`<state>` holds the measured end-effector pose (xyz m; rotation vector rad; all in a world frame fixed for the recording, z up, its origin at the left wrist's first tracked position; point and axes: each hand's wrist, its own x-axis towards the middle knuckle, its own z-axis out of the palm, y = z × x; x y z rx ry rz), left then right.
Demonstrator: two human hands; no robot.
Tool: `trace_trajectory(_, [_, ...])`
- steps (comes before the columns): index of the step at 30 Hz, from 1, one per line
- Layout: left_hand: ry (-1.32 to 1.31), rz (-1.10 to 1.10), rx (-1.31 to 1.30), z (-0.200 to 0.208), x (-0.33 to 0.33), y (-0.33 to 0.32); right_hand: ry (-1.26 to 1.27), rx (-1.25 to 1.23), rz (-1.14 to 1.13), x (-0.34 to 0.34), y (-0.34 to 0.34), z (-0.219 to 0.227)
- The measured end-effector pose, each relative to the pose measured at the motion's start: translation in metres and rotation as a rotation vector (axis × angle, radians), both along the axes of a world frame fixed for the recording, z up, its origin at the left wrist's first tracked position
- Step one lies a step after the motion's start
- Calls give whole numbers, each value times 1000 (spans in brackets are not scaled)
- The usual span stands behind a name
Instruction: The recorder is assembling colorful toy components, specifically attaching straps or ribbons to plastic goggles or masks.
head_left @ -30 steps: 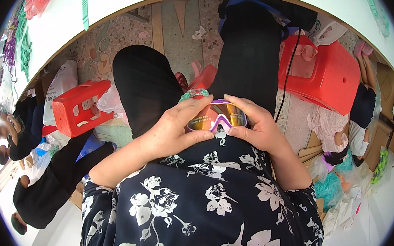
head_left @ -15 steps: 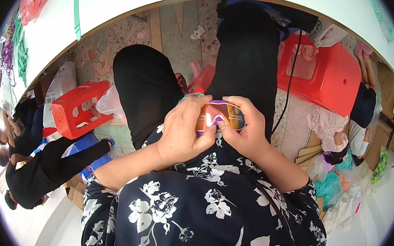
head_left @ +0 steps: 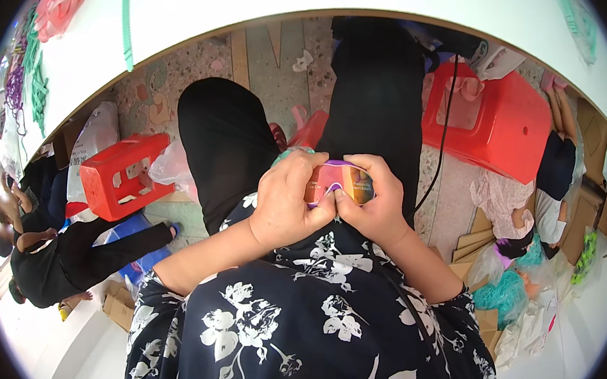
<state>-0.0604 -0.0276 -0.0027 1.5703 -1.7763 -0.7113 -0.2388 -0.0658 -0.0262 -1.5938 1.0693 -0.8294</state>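
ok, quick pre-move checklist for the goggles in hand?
1. Both hands on the swim goggles: ok, left hand and right hand grip them over the lap.
2. Lens in view: ok, the orange mirrored lens shows between the thumbs inside a purple frame.
3. Strap state: cannot tell, it is hidden behind the fingers.
4. Black cable apart from the hands: ok, it runs down beside the right hand without touching it.
5. Red stool apart from the hands: ok, it lies tipped on the floor to the left.
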Motion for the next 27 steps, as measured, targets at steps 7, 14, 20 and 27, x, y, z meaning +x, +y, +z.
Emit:
trace_trajectory(7, [76, -87, -42, 18, 30, 4, -303, 355, 243, -32, -4, 11])
trace_trajectory(14, [113, -264, -298, 70, 41, -8, -444, 550, 373, 8, -51, 36])
trace_trajectory(20, [242, -331, -273, 82, 38, -9, -576, 734, 656, 42, -44, 11])
trace_trajectory(27, [254, -193, -234, 87, 40, -15, -339, 33, 88, -37, -73, 67])
